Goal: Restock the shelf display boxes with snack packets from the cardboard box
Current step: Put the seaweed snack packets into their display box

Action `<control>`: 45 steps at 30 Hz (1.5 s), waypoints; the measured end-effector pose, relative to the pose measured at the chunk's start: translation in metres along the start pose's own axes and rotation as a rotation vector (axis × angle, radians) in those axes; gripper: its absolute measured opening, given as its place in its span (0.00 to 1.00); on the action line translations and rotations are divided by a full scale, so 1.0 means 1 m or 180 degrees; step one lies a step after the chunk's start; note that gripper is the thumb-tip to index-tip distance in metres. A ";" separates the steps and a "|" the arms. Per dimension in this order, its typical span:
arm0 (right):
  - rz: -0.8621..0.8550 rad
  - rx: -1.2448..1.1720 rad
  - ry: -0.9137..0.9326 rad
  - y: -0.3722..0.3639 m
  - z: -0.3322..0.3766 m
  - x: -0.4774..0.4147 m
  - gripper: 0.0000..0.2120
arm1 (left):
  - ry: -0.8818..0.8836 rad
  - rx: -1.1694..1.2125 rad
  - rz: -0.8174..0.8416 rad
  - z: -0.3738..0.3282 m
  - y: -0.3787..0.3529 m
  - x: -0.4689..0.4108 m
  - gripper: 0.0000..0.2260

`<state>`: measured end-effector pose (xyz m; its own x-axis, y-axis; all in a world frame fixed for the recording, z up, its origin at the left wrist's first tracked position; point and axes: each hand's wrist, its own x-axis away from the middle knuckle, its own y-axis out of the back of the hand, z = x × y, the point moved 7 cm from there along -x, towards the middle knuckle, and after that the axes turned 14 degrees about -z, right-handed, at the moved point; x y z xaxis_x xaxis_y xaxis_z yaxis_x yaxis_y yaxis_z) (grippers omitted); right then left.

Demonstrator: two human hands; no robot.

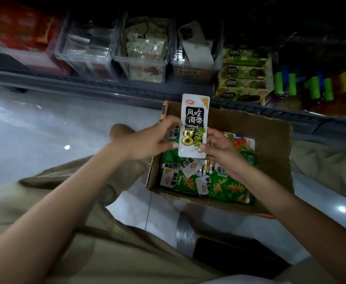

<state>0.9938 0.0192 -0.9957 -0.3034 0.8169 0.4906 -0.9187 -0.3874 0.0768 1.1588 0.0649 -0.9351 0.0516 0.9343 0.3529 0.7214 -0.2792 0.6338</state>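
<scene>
Head view — one white snack packet (194, 126), upright above the open cardboard box (270, 140); left hand (151, 140) and right hand (221, 148) pinch its lower edges. Step: packet lifted out, not yet shelved. Next move, likely — carry it to a clear display box (143, 58) on the shelf (106, 85).

Held packet (194, 125) reads "风吃海带" and a big "8"

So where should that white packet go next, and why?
Probably up into a clear bin on the shelf: the left hand and right hand pinch the packet above the cardboard box, so it is out and ready.
</scene>
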 end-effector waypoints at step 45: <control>-0.0949 0.0544 0.3859 -0.062 0.485 -0.046 0.08 | -0.0500 -0.0930 -0.4146 -0.121 0.289 -0.030 0.16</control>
<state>1.1874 -0.2014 -0.6017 -0.2101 0.7134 -0.6685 -0.9744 -0.0970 0.2026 1.2823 -0.0706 -0.6795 -0.4622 0.5639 -0.6844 0.1340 0.8073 0.5747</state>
